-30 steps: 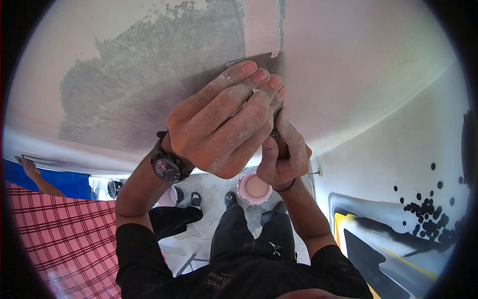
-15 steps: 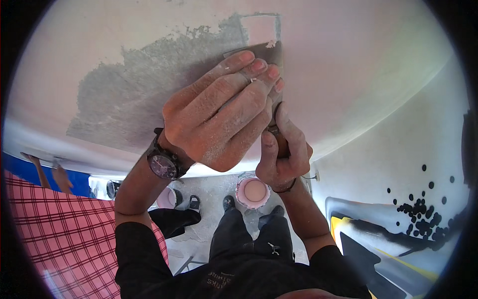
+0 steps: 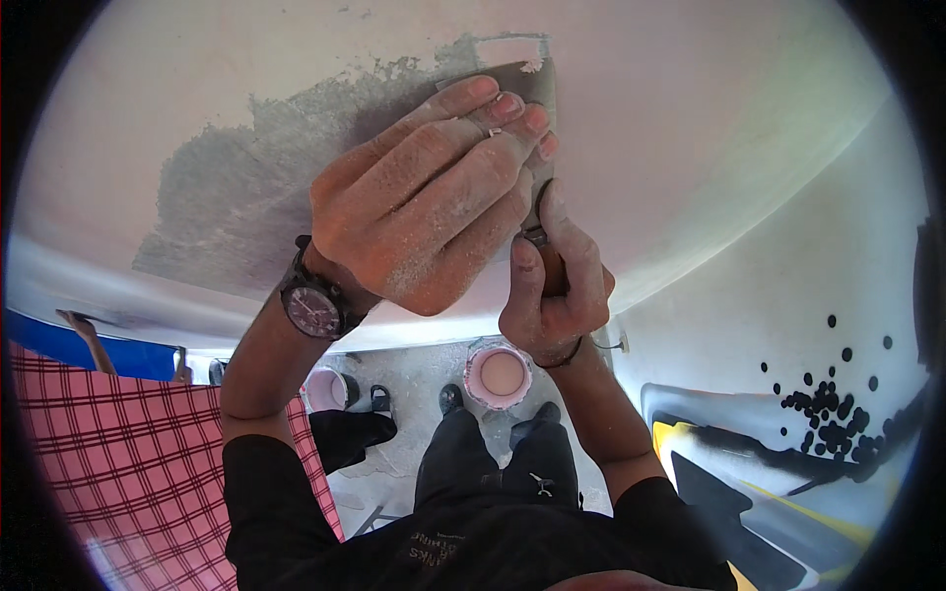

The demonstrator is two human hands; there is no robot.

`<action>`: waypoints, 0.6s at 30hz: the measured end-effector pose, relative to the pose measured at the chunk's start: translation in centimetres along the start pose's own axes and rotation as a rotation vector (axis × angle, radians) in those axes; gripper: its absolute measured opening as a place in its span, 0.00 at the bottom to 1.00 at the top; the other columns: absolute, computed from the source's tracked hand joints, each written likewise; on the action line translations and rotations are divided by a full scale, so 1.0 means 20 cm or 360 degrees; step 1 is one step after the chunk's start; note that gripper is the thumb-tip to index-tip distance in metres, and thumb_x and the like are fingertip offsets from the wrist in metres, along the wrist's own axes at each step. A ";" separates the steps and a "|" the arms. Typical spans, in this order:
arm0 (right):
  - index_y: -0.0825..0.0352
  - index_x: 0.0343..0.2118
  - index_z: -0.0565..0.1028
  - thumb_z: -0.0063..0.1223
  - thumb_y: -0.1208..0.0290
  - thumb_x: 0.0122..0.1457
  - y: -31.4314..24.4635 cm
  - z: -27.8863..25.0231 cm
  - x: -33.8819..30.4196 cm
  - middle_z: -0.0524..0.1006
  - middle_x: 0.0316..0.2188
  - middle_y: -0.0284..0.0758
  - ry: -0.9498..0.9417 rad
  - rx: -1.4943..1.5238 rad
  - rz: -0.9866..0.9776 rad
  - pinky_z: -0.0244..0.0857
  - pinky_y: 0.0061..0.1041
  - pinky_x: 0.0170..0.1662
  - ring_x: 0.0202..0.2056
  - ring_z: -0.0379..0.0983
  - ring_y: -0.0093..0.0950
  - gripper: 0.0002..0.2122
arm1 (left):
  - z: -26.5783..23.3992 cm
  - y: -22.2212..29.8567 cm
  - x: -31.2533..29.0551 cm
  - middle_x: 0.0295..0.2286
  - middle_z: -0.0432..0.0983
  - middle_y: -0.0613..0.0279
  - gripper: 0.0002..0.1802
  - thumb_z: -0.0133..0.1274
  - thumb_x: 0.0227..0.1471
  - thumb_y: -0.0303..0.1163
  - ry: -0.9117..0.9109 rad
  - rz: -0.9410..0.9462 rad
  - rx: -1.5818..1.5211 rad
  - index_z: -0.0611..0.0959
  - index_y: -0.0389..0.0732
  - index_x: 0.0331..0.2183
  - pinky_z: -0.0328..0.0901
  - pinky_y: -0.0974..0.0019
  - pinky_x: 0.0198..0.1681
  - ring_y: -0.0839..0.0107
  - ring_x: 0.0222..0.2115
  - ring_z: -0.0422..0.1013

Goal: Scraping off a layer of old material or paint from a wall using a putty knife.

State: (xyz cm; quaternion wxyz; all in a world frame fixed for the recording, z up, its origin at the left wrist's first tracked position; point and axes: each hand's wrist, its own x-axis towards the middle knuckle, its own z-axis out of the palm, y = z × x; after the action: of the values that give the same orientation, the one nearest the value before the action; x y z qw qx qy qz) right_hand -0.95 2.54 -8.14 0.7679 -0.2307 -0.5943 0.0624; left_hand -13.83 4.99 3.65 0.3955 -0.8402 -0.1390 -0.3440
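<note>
Right hand [image 3: 554, 295] is closed around the handle of a scraper [image 3: 537, 89], whose blade lies flat against the pale wall [image 3: 709, 128] at the top edge of a grey patch [image 3: 246, 187]. Left hand [image 3: 434, 192], fingers extended, presses on the blade. Below stands a pink bucket [image 3: 499, 374].

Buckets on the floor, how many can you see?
2: one bucket of pink paint below the right hand, between the shoes; a second pink bucket under the left forearm, partly hidden. Others may be hidden.
</note>
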 end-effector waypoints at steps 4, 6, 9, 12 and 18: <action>0.82 0.50 0.71 0.54 0.84 0.56 0.02 0.02 0.00 0.80 0.32 0.53 0.0032 -0.0028 -0.0076 0.72 0.23 0.30 0.27 0.80 0.31 0.18 | -0.01 -0.01 0.00 0.37 0.83 0.61 0.18 0.63 0.36 0.27 -0.0041 -0.0037 -0.0020 0.89 0.39 0.36 0.76 0.61 0.51 0.67 0.41 0.78; 0.82 0.50 0.71 0.54 0.83 0.57 0.01 0.01 0.01 0.80 0.34 0.54 0.0006 -0.0022 -0.0066 0.72 0.24 0.32 0.29 0.80 0.33 0.18 | -0.01 0.00 0.00 0.37 0.83 0.62 0.20 0.64 0.33 0.27 -0.0004 -0.0063 -0.0040 0.89 0.40 0.36 0.76 0.61 0.50 0.67 0.41 0.78; 0.82 0.51 0.71 0.54 0.83 0.57 0.01 -0.01 0.02 0.80 0.38 0.55 -0.0056 0.0005 -0.0021 0.73 0.25 0.34 0.31 0.81 0.34 0.18 | -0.01 -0.02 -0.01 0.37 0.83 0.62 0.23 0.65 0.30 0.26 -0.0008 -0.0018 0.0037 0.89 0.40 0.36 0.76 0.61 0.50 0.67 0.41 0.78; 0.81 0.51 0.71 0.55 0.82 0.57 0.01 -0.01 0.02 0.79 0.41 0.56 -0.0086 0.0011 0.0007 0.74 0.25 0.35 0.32 0.82 0.35 0.18 | -0.02 -0.04 0.01 0.37 0.83 0.62 0.24 0.66 0.28 0.26 0.0016 -0.0002 -0.0003 0.89 0.40 0.37 0.75 0.62 0.51 0.67 0.41 0.78; 0.80 0.50 0.72 0.55 0.82 0.57 0.01 0.02 0.00 0.78 0.44 0.56 -0.0056 0.0003 0.0017 0.75 0.26 0.36 0.35 0.82 0.38 0.17 | 0.00 -0.06 -0.01 0.37 0.83 0.62 0.25 0.64 0.27 0.25 0.0088 0.0055 0.0014 0.89 0.41 0.37 0.76 0.63 0.50 0.68 0.41 0.79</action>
State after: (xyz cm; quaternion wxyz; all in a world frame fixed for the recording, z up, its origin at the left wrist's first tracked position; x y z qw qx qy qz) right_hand -1.29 2.92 -8.19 0.7572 -0.2321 -0.6064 0.0710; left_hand -14.55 5.80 4.24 0.4087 -0.8310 -0.1150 -0.3595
